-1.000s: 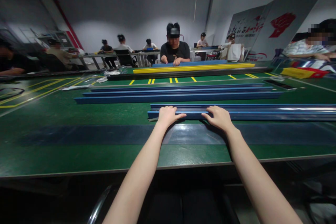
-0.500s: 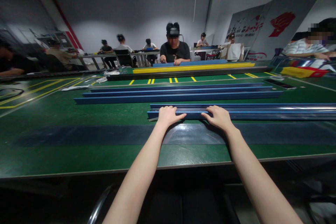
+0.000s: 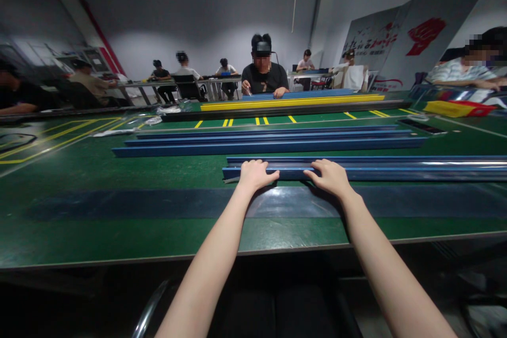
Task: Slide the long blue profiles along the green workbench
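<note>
A long blue channel profile [image 3: 396,174] lies on the green table, running from the middle past the right edge of view. My left hand [image 3: 256,174] grips it near its left end, with the fingers over into the channel and the thumb along the near wall. A short way to the right, my right hand [image 3: 328,173] holds the same profile in a like manner, its thumb pointing left. The two thumbs point towards each other. Fingertips of both hands are partly hidden inside the channel. A clear flat plastic strip [image 3: 138,204] lies nearer me, under my wrists.
Beyond lie several blue profiles [image 3: 273,146], a black profile [image 3: 293,112] and a yellow profile [image 3: 293,102]. A phone [image 3: 425,126] and a yellow-red tray [image 3: 455,109] are at right. A co-worker [image 3: 264,75] sits opposite. The table edge [image 3: 293,251] runs in front of me.
My hands stay almost still on the blue profile; the left thumb shifts very slightly. Across the table, the co-worker's hands have moved and their blue profile has slid to the right.
</note>
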